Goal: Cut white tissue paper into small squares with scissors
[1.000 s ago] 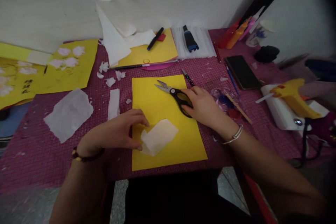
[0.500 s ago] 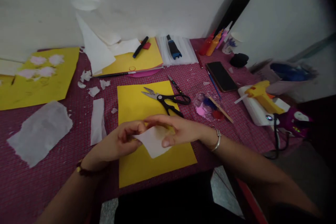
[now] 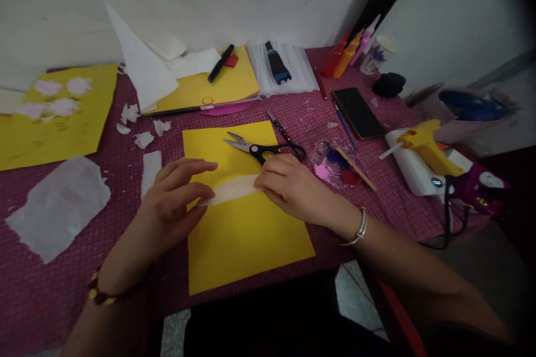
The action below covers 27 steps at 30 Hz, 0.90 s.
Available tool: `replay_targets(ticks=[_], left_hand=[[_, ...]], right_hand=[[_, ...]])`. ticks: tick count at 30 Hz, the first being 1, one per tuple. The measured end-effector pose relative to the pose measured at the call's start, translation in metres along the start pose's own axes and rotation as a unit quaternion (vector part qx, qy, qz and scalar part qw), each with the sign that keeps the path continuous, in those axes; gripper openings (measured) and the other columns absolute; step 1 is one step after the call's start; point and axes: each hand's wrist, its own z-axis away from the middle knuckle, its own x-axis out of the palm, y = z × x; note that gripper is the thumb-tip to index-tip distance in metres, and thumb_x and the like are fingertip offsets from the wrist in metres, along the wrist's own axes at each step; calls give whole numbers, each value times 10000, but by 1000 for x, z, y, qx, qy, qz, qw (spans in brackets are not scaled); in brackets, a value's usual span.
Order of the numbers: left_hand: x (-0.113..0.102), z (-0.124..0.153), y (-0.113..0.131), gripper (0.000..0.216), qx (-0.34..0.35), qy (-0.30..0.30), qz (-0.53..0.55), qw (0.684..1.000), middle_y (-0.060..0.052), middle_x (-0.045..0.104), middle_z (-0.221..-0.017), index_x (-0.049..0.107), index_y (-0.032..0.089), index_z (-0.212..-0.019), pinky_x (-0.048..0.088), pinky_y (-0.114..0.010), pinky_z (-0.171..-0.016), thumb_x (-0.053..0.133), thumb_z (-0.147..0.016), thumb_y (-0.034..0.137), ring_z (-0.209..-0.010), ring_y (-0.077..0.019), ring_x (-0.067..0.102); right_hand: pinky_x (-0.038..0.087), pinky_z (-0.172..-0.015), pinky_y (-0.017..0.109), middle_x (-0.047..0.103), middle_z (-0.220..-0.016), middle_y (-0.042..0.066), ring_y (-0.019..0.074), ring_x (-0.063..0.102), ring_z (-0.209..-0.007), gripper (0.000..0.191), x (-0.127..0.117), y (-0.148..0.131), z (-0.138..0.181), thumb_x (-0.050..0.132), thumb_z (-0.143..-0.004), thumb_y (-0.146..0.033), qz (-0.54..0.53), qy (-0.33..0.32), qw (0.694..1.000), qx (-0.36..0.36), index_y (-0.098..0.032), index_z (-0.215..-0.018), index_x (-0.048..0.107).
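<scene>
A thin white paper strip (image 3: pixel 235 189) is stretched out just over the yellow sheet (image 3: pixel 247 251). My left hand (image 3: pixel 170 201) pinches its left end between thumb and a finger, with the index finger held out straight above. The right end is pinched by my right hand (image 3: pixel 288 185), whose fingers are closed together. Black-handled scissors (image 3: pixel 257 149) lie on the upper part of the yellow sheet, blades pointing left, their handles partly hidden behind my right hand. Another white paper strip (image 3: pixel 151 170) lies left of the sheet, partly covered by my left hand.
A paint palette (image 3: pixel 320 150) with a wooden stick (image 3: pixel 355 167) is right of the sheet. Beyond it are a phone (image 3: pixel 358 112) and a yellow glue gun (image 3: pixel 431 142). Torn paper bits (image 3: pixel 144 139) and a thin white sheet (image 3: pixel 61 206) lie left. Paint bottles (image 3: pixel 347 58) stand at the back.
My hands have moved apart, and the white paper now stretches between them as a narrow strip. My left hand shifted left, and the right hand turned palm down.
</scene>
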Motion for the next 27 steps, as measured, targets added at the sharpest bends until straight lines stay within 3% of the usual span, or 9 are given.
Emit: replay_targets(ticks=[4,7,10,12,14,18,21,24,27], left_hand=[[5,4,-13,151,-25,-118,-34,992,-81,628,-1054,649,210,-745,453,-430,-843,539,-783,113,-968,-248,575],[6,7,-18,158,-27,-209,5,978,-58,639,-918,636,200,-753,438,-385,-784,509,-807,123,-877,-215,579],[6,9,-20,144,-57,-263,23,963,-34,645,-808,630,196,-797,422,-373,-761,501,-860,184,-806,-200,585],[6,10,-19,112,-95,-270,16,958,-31,639,-792,629,192,-839,419,-370,-736,564,-858,281,-771,-203,578],[6,11,-17,212,-114,-254,4,960,-42,631,-843,633,188,-897,422,-372,-733,664,-795,371,-791,-216,571],[9,12,-11,351,-84,-209,-19,974,-58,584,-964,670,229,-1047,415,-397,-801,737,-724,347,-919,-251,540],[11,11,-7,261,-73,-224,-33,971,-54,565,-958,713,275,-1005,399,-417,-824,704,-745,275,-937,-260,520],[10,9,-8,142,-82,-249,-39,964,-63,580,-919,718,229,-886,402,-409,-799,603,-803,215,-900,-250,534],[9,7,-12,221,-99,-245,-16,964,-69,608,-848,674,181,-791,422,-373,-756,471,-873,211,-818,-220,562]], right_hand=[[344,-795,334,614,-872,59,190,516,-848,171,4,-2,0,528,-933,-145,49,-132,990,21,-157,-796,630],[329,-795,321,631,-891,55,182,522,-857,166,5,-4,-1,531,-935,-152,37,-153,987,31,-154,-802,631],[326,-784,316,647,-865,45,177,536,-828,151,5,-4,-1,536,-941,-168,29,-141,988,56,-151,-837,644],[325,-773,314,657,-856,40,176,547,-814,130,6,-3,-1,547,-940,-179,24,-128,989,72,-152,-871,654],[322,-762,313,665,-857,40,178,558,-815,120,9,-2,-2,551,-938,-181,20,-116,990,83,-151,-895,659],[310,-744,320,673,-838,41,187,569,-816,148,14,1,-3,536,-945,-200,27,-98,990,93,-152,-873,656],[309,-742,321,683,-836,42,190,580,-822,156,17,1,-4,534,-943,-198,22,-90,991,99,-153,-861,658],[312,-745,320,690,-815,40,191,590,-815,158,17,1,-3,539,-937,-190,12,-81,991,110,-155,-847,663],[315,-749,319,700,-827,40,190,601,-809,133,16,1,-2,553,-925,-178,5,-68,990,124,-158,-861,667]])
